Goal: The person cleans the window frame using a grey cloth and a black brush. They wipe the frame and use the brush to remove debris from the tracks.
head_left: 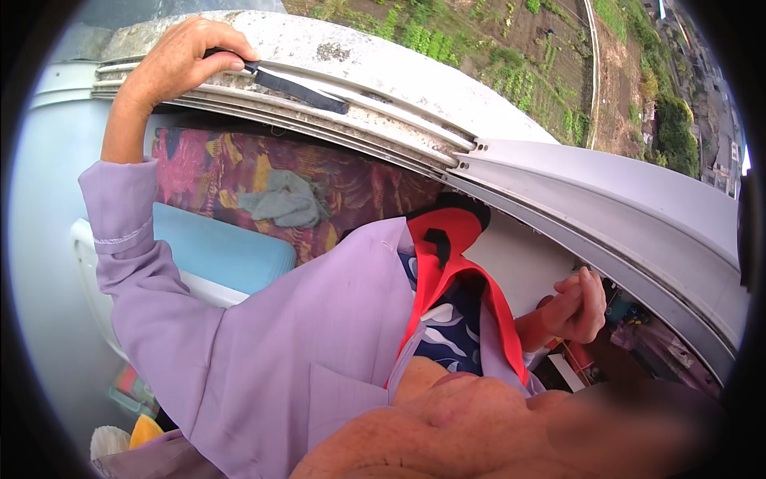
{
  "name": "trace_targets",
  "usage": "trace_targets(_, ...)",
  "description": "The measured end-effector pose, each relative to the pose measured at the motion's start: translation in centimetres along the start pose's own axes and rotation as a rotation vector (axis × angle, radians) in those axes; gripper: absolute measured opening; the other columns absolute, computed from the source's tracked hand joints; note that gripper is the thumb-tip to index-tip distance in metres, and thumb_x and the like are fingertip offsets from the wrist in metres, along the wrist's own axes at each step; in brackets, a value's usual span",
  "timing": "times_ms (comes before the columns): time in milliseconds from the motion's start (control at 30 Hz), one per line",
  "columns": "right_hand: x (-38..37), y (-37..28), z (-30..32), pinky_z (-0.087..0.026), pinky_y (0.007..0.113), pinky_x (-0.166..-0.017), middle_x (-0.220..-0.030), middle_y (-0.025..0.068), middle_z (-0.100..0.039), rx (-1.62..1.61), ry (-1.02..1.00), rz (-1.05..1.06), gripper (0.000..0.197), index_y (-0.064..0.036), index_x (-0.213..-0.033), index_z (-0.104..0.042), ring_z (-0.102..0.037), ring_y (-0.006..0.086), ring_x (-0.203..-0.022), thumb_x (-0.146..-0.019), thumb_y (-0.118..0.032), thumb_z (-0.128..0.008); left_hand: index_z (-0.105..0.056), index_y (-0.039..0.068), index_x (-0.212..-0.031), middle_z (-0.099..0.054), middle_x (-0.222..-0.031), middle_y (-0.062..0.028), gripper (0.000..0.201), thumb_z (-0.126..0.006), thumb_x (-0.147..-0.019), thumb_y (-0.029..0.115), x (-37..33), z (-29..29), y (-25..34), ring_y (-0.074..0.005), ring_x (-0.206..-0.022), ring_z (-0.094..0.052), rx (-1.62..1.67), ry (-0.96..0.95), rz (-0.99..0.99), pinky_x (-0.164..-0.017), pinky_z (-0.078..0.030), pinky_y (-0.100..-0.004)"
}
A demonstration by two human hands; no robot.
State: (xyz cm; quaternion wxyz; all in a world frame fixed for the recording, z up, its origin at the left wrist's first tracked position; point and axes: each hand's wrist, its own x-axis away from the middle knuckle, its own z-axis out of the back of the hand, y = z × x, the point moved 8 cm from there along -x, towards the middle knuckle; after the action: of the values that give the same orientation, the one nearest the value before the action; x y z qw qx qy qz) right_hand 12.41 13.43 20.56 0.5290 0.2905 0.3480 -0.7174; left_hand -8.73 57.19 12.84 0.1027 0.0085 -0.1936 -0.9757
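Observation:
At the upper left, my left hand (187,60) is wrapped round the black handle of a knife (299,92). Its long dark blade points right, lying along the dirty white grooves of a window track (383,120). Lower on the right, just inside the window frame, my right hand (578,305) is raised with bent fingers drawn together near the rail. Whatever those fingers hold, if anything, is hidden.
Outside the worn white sill (319,44) lie green garden plots (495,72). Inside, a grey-blue cloth (286,198) rests on patterned fabric (227,164), beside a light blue box-like thing (223,251). A silvery window frame (606,207) runs down the right side.

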Motion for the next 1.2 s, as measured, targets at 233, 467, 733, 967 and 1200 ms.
trace_targets(233, -1.4, -0.8, -1.7, -0.036, 0.025, -0.044, -0.049, 0.0066, -0.049, -0.19, -0.075, -0.027, 0.026, 0.0067, -0.099, -0.064, -0.046, 0.0136, -0.043, -0.079, 0.01, -0.048, -0.067, 0.0, -0.1, -0.063, -0.08, -0.0019, 0.018, -0.058, -0.09, 0.011, 4.5, 2.1, 0.1, -0.0103, -0.072, -0.056, 0.389, 0.064, 0.228, -0.066, -0.046, -0.024)
trace_targets(467, -2.6, -6.2, -4.6, -0.039, 0.026, -0.046, -0.049, 0.0035, -0.049, -0.531, -0.35, 0.107, 0.029, 0.0026, -0.094, -0.066, -0.047, 0.0162, -0.042, -0.068, 0.009, -0.056, -0.064, 0.0, -0.102, -0.048, -0.053, 0.0027, 0.021, -0.053, -0.096, 0.016, 3.2, -0.8, 4.2, -0.0031, -0.046, -0.043, 0.7, -0.113, 0.339, -0.047, -0.038, -0.0208)
trace_targets(733, -5.7, -11.9, -8.4, -0.048, 0.023, -0.05, -0.107, 0.0138, -0.059, -0.548, -0.398, 0.245, 0.039, -0.0091, -0.105, -0.071, -0.056, 0.0129, -0.062, -0.067, -0.001, -0.069, -0.063, -0.002, -0.093, -0.055, -0.06, -0.0006, 0.017, -0.055, -0.095, 0.012, 5.5, -0.7, 11.0, -0.0049, -0.048, -0.051, 0.802, -0.265, 0.183, -0.045, -0.041, -0.0223)
trace_targets(967, -3.9, -13.2, -12.0, -0.05, 0.027, -0.056, -0.097, 0.0131, -0.059, -0.401, -0.421, 0.366, 0.048, -0.0032, -0.117, -0.064, -0.061, 0.0184, -0.071, -0.069, 0.002, -0.064, -0.063, -0.003, -0.1, -0.06, -0.065, -0.0034, 0.021, -0.056, -0.096, 0.016, 7.7, -1.4, 12.9, -0.006, -0.05, -0.054, 1.065, -0.223, 0.214, -0.044, -0.042, -0.0205)
trace_targets(1200, -4.1, -11.4, -12.0, -0.046, 0.025, -0.048, -0.079, 0.0096, -0.063, -0.616, -0.38, 0.009, 0.028, 0.0014, -0.114, -0.062, -0.06, 0.0137, -0.055, -0.086, 0.003, -0.06, -0.018, -0.011, -0.143, -0.065, -0.101, -0.022, 0.125, -0.063, -0.066, 0.078, 7.9, 0.7, 12.0, -0.0218, -0.072, -0.069, 1.554, 0.373, -0.236, -0.054, -0.056, -0.0244)
